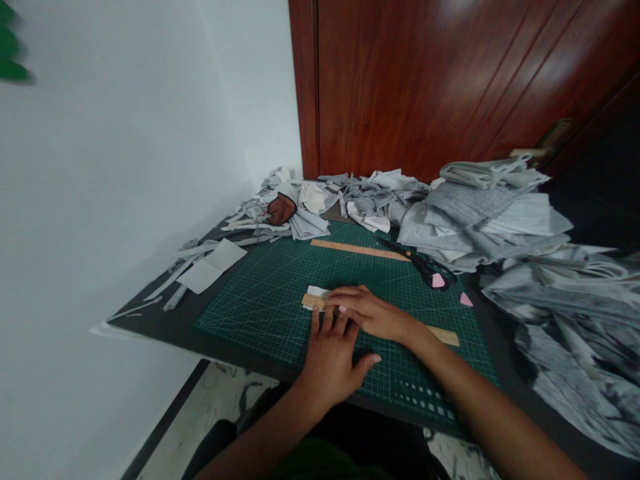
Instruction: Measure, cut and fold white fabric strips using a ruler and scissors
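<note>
A wooden ruler (443,335) lies slantwise on the green cutting mat (260,300), over a small white piece of cloth or paper (318,291). My left hand (334,353) rests on the mat with fingers spread, their tips against the ruler's near edge. Reaching across from the right, my right hand (375,313) is at the ruler and the white piece, fingers close together and pointing left. Its fingertips and thumb meet near the ruler's left end; whatever they grip is hidden beneath them. The middle of the ruler is covered by both hands.
Farther up the mat lie a second ruler (357,249) and black-handled scissors (425,267). Pink chips (466,299) are nearby. Grey fabric piles (480,213) line the right and back. Pale sheets (213,265) and a brown, black-edged piece (281,209) lie to the left.
</note>
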Available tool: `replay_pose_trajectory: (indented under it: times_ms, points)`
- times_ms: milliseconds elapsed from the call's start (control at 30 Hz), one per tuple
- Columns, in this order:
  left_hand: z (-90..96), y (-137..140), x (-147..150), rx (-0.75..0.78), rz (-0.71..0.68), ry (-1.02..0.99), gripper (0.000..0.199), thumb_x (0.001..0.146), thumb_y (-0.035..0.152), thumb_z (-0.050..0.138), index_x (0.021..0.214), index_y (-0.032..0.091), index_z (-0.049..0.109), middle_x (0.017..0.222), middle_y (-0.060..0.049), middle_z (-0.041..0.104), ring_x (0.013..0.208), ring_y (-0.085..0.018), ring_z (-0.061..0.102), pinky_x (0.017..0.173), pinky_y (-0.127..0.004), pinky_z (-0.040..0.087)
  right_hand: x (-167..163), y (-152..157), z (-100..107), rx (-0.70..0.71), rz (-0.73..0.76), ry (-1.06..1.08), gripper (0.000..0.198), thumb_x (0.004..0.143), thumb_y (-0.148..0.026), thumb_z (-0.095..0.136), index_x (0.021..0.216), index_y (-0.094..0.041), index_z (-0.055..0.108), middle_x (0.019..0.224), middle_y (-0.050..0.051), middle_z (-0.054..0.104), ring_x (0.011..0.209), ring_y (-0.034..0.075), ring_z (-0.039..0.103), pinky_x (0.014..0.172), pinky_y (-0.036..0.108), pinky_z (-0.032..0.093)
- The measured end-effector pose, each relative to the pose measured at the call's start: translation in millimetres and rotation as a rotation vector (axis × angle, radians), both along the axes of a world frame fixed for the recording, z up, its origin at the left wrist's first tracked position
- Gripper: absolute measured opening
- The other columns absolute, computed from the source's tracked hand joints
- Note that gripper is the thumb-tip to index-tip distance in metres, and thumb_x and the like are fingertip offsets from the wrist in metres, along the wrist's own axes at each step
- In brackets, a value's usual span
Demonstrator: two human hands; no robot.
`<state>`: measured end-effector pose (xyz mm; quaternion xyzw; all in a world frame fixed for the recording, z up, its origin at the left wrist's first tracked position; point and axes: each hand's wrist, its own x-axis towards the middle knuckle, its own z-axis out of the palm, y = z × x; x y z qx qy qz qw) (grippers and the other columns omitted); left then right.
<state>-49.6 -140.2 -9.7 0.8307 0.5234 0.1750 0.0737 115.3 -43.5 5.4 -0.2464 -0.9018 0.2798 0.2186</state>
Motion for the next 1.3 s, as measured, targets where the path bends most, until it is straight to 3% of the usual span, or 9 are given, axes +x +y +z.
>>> replay_pose_trajectory:
  times_ms: [133, 267, 400, 500, 600, 700, 900, 1100, 1300]
  points:
    - [-1.6, 0.0, -0.1, 0.028, -0.001, 0.000, 0.079, 0.090, 0.070, 0.063, 0.150, 0.020, 0.052, 0.163, -0.017, 0.042, 0.153, -0.047, 0.029, 0.122, -0.073, 0.023, 10.1, 12.8, -8.7, 0.029, -0.086, -0.039, 0.038, 0.110, -0.028, 0.043, 0.141, -0.021, 0.063, 0.143, 0.015, 0.067, 0.140, 0.027, 0.055, 0.116, 0.051, 0.037]
    - [-2.6, 1.2, -3.0, 0.037, -0.015, -0.016, 0.077, 0.092, 0.071, 0.060, 0.149, 0.020, 0.053, 0.161, -0.017, 0.044, 0.153, -0.046, 0.031, 0.123, -0.071, 0.022, 17.1, 18.7, -9.8, 0.033, -0.091, -0.037, 0.036, 0.106, -0.022, 0.051, 0.137, -0.023, 0.068, 0.146, 0.015, 0.065, 0.141, 0.028, 0.055, 0.116, 0.052, 0.038]
    - [-0.7, 6.1, -8.5, 0.048, 0.015, -0.078, 0.063, 0.097, 0.055, 0.062, 0.145, 0.016, 0.055, 0.155, -0.016, 0.053, 0.148, -0.037, 0.042, 0.125, -0.059, 0.029, 20.3, 19.3, -10.9, 0.007, -0.067, -0.018, 0.037, 0.099, -0.015, 0.058, 0.133, -0.024, 0.071, 0.146, 0.014, 0.065, 0.138, 0.027, 0.057, 0.117, 0.051, 0.041]
    - [2.1, 13.7, -17.1, 0.061, 0.043, -0.150, 0.041, 0.100, 0.038, 0.059, 0.137, 0.019, 0.059, 0.144, -0.012, 0.062, 0.137, -0.030, 0.054, 0.119, -0.051, 0.041, 23.1, 20.2, -12.6, -0.028, -0.066, -0.018, 0.039, 0.096, -0.012, 0.063, 0.131, -0.023, 0.072, 0.150, 0.013, 0.062, 0.139, 0.028, 0.057, 0.117, 0.050, 0.042]
    - [4.7, 25.6, -33.2, 0.069, 0.094, -0.128, 0.028, 0.099, 0.026, 0.056, 0.126, 0.023, 0.066, 0.137, -0.008, 0.066, 0.127, -0.029, 0.060, 0.108, -0.049, 0.049, 24.4, 19.9, -11.9, -0.061, -0.068, -0.013, 0.036, 0.094, -0.011, 0.065, 0.126, -0.023, 0.075, 0.151, 0.014, 0.061, 0.139, 0.029, 0.057, 0.117, 0.050, 0.043]
    - [5.7, 39.2, -52.4, 0.089, 0.146, -0.105, 0.025, 0.097, 0.018, 0.054, 0.112, 0.025, 0.073, 0.131, -0.005, 0.070, 0.123, -0.029, 0.060, 0.106, -0.049, 0.048, 24.0, 18.7, -9.1, -0.091, -0.072, -0.019, 0.032, 0.093, -0.011, 0.066, 0.121, -0.025, 0.077, 0.151, 0.013, 0.061, 0.140, 0.029, 0.056, 0.116, 0.051, 0.043]
    - [2.2, 53.7, -68.2, 0.058, 0.216, -0.261, 0.021, 0.093, 0.016, 0.058, 0.095, 0.025, 0.076, 0.116, -0.001, 0.076, 0.113, -0.026, 0.064, 0.101, -0.047, 0.049, 23.6, 19.3, -5.5, -0.111, -0.042, -0.036, 0.033, 0.093, -0.010, 0.065, 0.120, -0.026, 0.078, 0.152, 0.011, 0.061, 0.142, 0.028, 0.054, 0.118, 0.050, 0.040]
    - [-2.1, 58.7, -73.4, 0.008, 0.200, -0.295, 0.039, 0.088, 0.015, 0.063, 0.124, 0.025, 0.071, 0.128, -0.004, 0.073, 0.123, -0.027, 0.060, 0.110, -0.049, 0.045, 24.2, 18.4, -0.7, -0.156, -0.012, -0.036, 0.032, 0.093, -0.009, 0.063, 0.117, -0.023, 0.078, 0.153, 0.013, 0.060, 0.144, 0.028, 0.052, 0.118, 0.048, 0.041]
    - [8.6, 65.2, -87.7, -0.076, 0.033, -0.251, 0.032, 0.088, 0.014, 0.057, 0.109, 0.027, 0.077, 0.123, -0.001, 0.074, 0.120, -0.025, 0.062, 0.111, -0.047, 0.046, 25.8, 17.5, 1.1, -0.183, -0.002, -0.062, 0.032, 0.093, -0.009, 0.062, 0.118, -0.023, 0.078, 0.155, 0.013, 0.057, 0.149, 0.027, 0.047, 0.120, 0.047, 0.038]
